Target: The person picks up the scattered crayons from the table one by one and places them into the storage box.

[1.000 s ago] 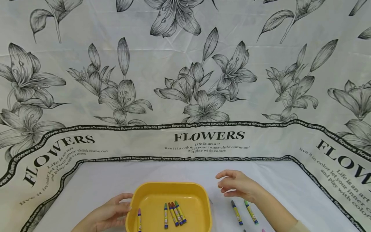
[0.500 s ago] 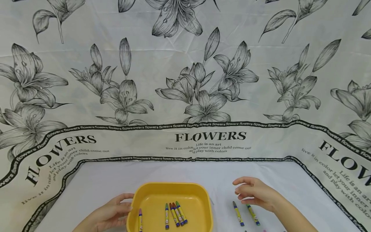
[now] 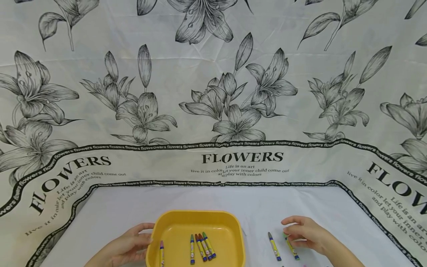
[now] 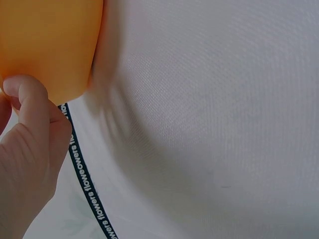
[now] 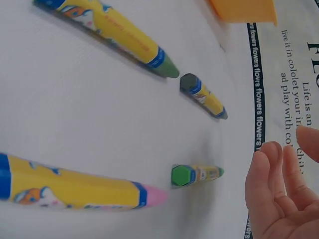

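Observation:
A yellow tray (image 3: 228,243) stands on the white table, with several crayons (image 3: 192,249) lying in it. My left hand (image 3: 128,244) rests its fingers against the outside of the tray's left wall, below the rim. To the right of the tray, my right hand (image 3: 308,235) hovers over a green crayon (image 3: 293,252), fingers loosely bent and parted, holding nothing. In the right wrist view that green crayon (image 5: 199,174) lies on the cloth just beside the fingertips. A grey crayon (image 3: 274,246) lies parallel, left of it.
Closer to the body, a pink-tipped crayon (image 5: 79,186) and a dark green crayon (image 5: 124,35) lie on the cloth in the right wrist view. A flower-printed curtain (image 3: 233,92) stands upright behind the table and along both sides.
My right hand has moved right and down, from beside the tray to over the green crayon. The left hand keeps its place at the tray.

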`<state>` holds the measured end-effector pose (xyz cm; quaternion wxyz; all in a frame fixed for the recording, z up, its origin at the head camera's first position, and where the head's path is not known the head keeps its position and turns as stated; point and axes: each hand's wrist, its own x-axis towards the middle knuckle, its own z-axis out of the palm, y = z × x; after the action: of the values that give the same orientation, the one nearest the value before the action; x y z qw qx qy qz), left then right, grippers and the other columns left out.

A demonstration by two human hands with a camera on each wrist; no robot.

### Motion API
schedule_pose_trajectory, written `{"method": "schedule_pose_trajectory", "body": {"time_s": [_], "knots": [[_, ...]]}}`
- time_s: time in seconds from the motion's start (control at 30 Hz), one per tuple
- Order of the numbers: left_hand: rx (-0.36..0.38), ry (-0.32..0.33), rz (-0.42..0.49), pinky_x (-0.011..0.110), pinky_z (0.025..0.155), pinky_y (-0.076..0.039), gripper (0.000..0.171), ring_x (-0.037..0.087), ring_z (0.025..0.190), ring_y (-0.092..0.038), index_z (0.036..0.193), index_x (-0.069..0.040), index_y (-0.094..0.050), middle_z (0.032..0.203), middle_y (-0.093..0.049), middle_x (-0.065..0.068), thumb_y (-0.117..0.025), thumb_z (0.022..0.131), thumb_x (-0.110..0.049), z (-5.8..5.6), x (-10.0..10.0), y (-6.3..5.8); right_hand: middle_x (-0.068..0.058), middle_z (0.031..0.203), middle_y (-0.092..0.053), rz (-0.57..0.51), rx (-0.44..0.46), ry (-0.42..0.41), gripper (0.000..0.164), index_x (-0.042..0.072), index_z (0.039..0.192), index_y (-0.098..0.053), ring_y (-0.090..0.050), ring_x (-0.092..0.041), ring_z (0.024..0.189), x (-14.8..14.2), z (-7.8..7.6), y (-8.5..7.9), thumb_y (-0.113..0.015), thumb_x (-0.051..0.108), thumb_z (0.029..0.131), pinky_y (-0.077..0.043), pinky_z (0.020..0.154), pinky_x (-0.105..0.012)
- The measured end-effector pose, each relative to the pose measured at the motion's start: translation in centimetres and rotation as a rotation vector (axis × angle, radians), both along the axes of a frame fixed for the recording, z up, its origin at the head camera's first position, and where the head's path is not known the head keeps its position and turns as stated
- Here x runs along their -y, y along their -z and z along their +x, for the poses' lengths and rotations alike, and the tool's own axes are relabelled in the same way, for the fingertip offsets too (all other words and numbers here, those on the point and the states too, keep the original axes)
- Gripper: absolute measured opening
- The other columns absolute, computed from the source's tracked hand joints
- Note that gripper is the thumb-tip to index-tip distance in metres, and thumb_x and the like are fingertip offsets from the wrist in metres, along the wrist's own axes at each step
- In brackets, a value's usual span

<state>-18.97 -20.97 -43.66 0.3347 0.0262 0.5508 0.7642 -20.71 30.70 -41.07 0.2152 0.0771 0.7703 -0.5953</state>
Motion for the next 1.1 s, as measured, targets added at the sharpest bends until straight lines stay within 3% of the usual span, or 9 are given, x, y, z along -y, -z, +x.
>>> {"method": "schedule_pose_trajectory", "body": {"time_s": [0.13,0.37,0.6,0.83,0.97,1.1], "knots": [[0.001,-0.007,-0.005,0.024,0.077,-0.053,0.044,0.015,0.093,-0.06,0.132,-0.004,-0.034,0.109,-0.059,0.008,-0.053,0.093,-0.004,0.0,0.0,0.0,-0.005,0.083,-0.063,0.047,0.021,0.063,0.032,-0.004,0.111,-0.055,-0.059,-0.015,0.071,-0.3,-0.1,0.9,-0.065,0.007,0.083,-0.053,0.066,-0.03],[-0.001,-0.023,-0.022,0.024,0.077,-0.053,0.045,0.015,0.092,-0.06,0.133,-0.003,-0.033,0.108,-0.059,0.008,-0.053,0.092,-0.004,0.0,-0.2,0.0,-0.003,0.074,-0.063,0.243,0.052,0.191,0.03,-0.001,0.105,-0.059,-0.058,-0.015,0.066,-0.1,-0.1,2.0,-0.068,0.007,0.078,-0.051,0.06,-0.028],[0.003,-0.024,-0.027,0.024,0.076,-0.053,0.046,0.015,0.092,-0.06,0.133,-0.003,-0.032,0.108,-0.059,0.008,-0.053,0.093,-0.005,0.1,-0.2,-0.1,-0.003,0.065,-0.058,0.385,0.015,0.19,0.025,0.001,0.091,-0.061,-0.052,-0.012,0.054,-0.1,-0.1,3.3,-0.075,0.007,0.071,-0.046,0.049,-0.023],[-0.009,-0.026,-0.048,0.021,0.073,-0.052,0.048,0.014,0.089,-0.059,0.135,-0.001,-0.029,0.106,-0.059,0.008,-0.053,0.093,-0.006,0.0,-0.2,0.0,-0.004,0.06,-0.054,0.53,-0.071,0.13,0.025,0.003,0.084,-0.057,-0.045,-0.012,0.047,0.8,-0.2,4.1,-0.077,0.006,0.068,-0.038,0.043,-0.021],[-0.009,-0.02,-0.045,0.021,0.073,-0.052,0.049,0.014,0.089,-0.059,0.135,0.0,-0.028,0.104,-0.059,0.007,-0.053,0.093,-0.006,0.0,-0.2,0.0,-0.004,0.063,-0.054,0.557,-0.073,0.109,0.022,0.003,0.084,-0.058,-0.046,-0.012,0.049,1.2,-0.4,3.9,-0.074,0.005,0.07,-0.04,0.043,-0.02],[-0.014,-0.01,-0.041,0.02,0.072,-0.052,0.05,0.013,0.088,-0.058,0.136,0.0,-0.028,0.103,-0.059,0.007,-0.052,0.093,-0.006,0.0,-0.2,0.0,-0.005,0.066,-0.054,0.497,-0.031,0.119,0.02,0.001,0.09,-0.059,-0.048,-0.012,0.052,1.4,-0.5,3.3,-0.07,0.005,0.074,-0.043,0.046,-0.02]]}}
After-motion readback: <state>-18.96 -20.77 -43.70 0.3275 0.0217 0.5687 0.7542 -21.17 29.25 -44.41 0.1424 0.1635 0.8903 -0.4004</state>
